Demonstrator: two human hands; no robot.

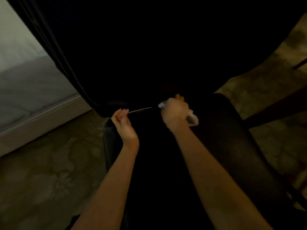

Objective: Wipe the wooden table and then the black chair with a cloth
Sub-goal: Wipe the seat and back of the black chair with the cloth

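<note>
Two hands are working mid-frame: right hand (174, 112) is gripping a pale cloth (192, 119) on the black chair (232, 138), left hand (123, 123) is hovering loosely curled, holding nothing.

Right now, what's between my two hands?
In the head view, only dark black chair surface separates the left hand from the right hand gripping the cloth.

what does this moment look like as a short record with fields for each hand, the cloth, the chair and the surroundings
left hand: left hand at the rear edge of the seat, fingers loosely curled; whether it holds anything is unclear
right hand: right hand grips the crumpled white cloth, blurred
cloth position: near the join of seat and backrest
chair: black upholstered chair, very dark, detail hard to see
surroundings: patterned beige carpet, pale wall with skirting board on the left
</note>
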